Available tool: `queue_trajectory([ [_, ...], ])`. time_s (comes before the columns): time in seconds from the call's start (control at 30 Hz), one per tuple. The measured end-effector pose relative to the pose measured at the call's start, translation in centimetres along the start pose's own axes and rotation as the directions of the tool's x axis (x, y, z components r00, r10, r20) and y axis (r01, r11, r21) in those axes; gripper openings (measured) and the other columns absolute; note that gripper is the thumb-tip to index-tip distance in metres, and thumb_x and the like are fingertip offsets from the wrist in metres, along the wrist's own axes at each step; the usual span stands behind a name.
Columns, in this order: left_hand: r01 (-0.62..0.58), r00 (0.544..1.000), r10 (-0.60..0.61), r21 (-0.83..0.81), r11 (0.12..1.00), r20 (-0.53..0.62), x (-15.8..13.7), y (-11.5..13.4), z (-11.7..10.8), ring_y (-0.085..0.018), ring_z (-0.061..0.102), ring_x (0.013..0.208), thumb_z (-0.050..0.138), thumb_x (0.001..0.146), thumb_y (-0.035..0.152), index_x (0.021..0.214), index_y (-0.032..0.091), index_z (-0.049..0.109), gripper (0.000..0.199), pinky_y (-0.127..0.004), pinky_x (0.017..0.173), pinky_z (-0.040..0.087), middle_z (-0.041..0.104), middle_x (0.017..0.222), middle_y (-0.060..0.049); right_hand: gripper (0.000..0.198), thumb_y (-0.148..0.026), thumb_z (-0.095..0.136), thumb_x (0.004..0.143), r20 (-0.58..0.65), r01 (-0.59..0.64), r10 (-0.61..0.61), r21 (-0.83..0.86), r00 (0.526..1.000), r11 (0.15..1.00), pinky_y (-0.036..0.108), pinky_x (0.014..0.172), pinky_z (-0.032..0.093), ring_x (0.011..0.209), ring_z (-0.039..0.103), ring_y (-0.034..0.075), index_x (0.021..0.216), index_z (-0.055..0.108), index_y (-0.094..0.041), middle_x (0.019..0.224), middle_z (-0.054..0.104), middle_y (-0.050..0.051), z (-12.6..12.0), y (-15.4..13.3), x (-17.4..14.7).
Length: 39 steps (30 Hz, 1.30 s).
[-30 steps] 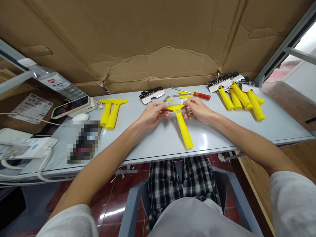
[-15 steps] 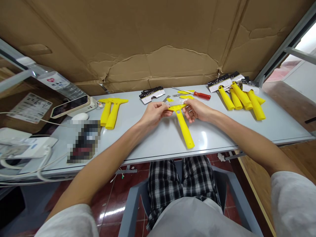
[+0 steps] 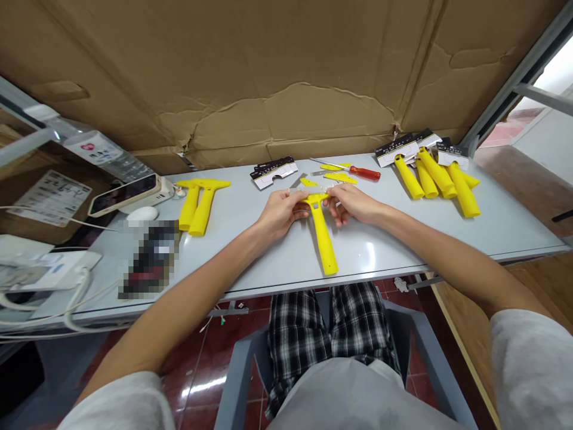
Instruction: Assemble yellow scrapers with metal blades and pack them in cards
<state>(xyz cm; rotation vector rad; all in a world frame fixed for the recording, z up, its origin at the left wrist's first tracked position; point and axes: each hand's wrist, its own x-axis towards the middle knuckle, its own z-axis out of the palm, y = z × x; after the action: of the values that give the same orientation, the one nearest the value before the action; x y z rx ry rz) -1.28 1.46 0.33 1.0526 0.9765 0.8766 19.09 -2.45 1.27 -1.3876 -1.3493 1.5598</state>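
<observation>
A yellow T-shaped scraper (image 3: pixel 323 242) is between my hands, its handle pointing toward me at the table's front. My left hand (image 3: pixel 280 215) pinches the left end of its head, and my right hand (image 3: pixel 351 204) grips the right end. Fingers hide both tips of the head. Just beyond them lie small yellow head pieces (image 3: pixel 340 178) and a thin metal blade (image 3: pixel 298 180). Behind these rests a screwdriver (image 3: pixel 364 174) with a red handle. Black-and-white printed cards (image 3: pixel 274 172) are stacked beyond my left hand.
Two yellow scrapers (image 3: pixel 203 209) lie at the left. Several more with cards (image 3: pixel 463 191) are piled at the right. A phone (image 3: pixel 123 196), a white mouse (image 3: pixel 144 213), cables and a plastic bottle (image 3: pixel 96 146) crowd the left end. Cardboard (image 3: pixel 286 71) stands behind the table (image 3: pixel 264 269).
The scraper has come slightly toward me and its handle has swung left, nearer upright in view. Both hands still hold its head; the small yellow pieces beyond show more fully.
</observation>
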Motion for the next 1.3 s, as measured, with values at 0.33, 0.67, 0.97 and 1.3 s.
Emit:
queue_trajectory([
  [0.33,-0.149,0.989,0.149,0.088,0.985,0.005,-0.3,-0.6,0.3,-0.012,0.061,0.061,0.077,0.081,0.024,0.075,0.013,0.073,0.013,-0.023,0.052,0.042,0.074,0.074,-0.008,0.027,-0.030,0.040,0.109,-0.010,-0.021,0.022,0.133,1.000,0.991,0.022,0.038,0.039,0.044,0.061,0.014,0.099,0.057,-0.012,0.062,0.056,0.000,0.9,0.0,-0.1],
  [0.67,-0.053,0.998,0.052,-0.035,0.998,-0.035,0.2,-0.1,-0.2,-0.013,0.066,0.065,0.077,0.084,0.025,0.083,0.014,0.075,0.011,-0.022,0.052,0.047,0.075,0.082,-0.007,0.028,-0.033,0.038,0.113,-0.024,0.016,-0.012,0.165,1.000,0.986,0.021,0.039,0.041,0.045,0.061,0.012,0.099,0.053,-0.014,0.066,0.052,-0.003,0.7,-0.2,-0.2],
  [0.97,-0.045,0.995,0.046,0.012,0.999,-0.091,0.7,0.2,-0.5,-0.011,0.063,0.061,0.074,0.083,0.020,0.082,0.013,0.075,0.007,-0.020,0.050,0.048,0.074,0.081,-0.007,0.027,-0.033,0.039,0.111,-0.036,0.015,-0.011,0.129,0.999,0.992,0.022,0.040,0.043,0.047,0.063,0.012,0.100,0.054,-0.014,0.068,0.052,-0.002,-0.1,0.3,0.4],
  [1.3,-0.007,0.997,0.003,-0.053,0.999,-0.072,1.1,0.5,-1.1,-0.013,0.064,0.063,0.075,0.084,0.026,0.089,0.017,0.076,0.010,-0.023,0.051,0.049,0.078,0.089,-0.010,0.029,-0.034,0.040,0.111,-0.047,0.003,0.005,0.161,0.999,0.987,0.022,0.039,0.043,0.047,0.063,0.013,0.103,0.058,-0.013,0.067,0.053,-0.002,-0.5,0.2,0.5],
])
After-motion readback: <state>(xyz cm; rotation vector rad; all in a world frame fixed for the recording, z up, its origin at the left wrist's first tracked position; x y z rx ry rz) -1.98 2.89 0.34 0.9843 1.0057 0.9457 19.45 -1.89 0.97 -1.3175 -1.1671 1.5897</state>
